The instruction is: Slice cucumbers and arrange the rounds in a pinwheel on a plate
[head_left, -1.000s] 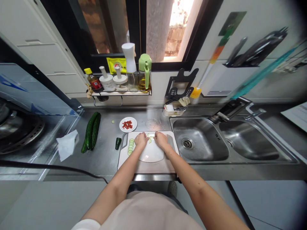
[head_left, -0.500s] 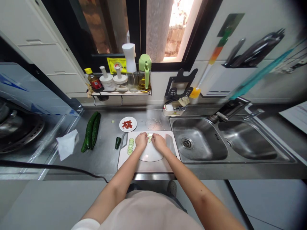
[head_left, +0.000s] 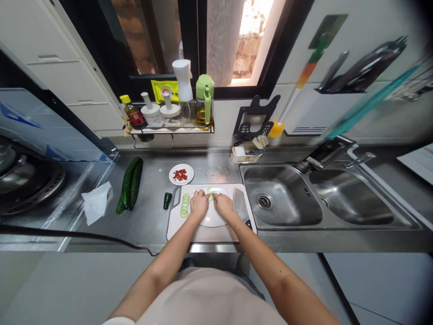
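nearest, a pale rectangular cutting board is set on the steel counter, and on it a glossy white plate with rounded corners is laid. over the plate's far part, the left hand and the right hand are held close together, fingers bent down to a few thin pale-green slices; whether a slice is pinched by either hand cannot be told. such slices are probably best handled by their edges with light fingertips, since moist rounds may slip or cling; one is best steadied while another is nudged. a row of round green-rimmed cucumber slices is laid out at the board's left. the broad-bladed steel knife at its right is best left flat, wrists clear of the edge. farther left, chopped red pieces are held in a small round white plate. at the wall, on a wire rack, golden oil is seen in a glass bottle with a light-green lid.
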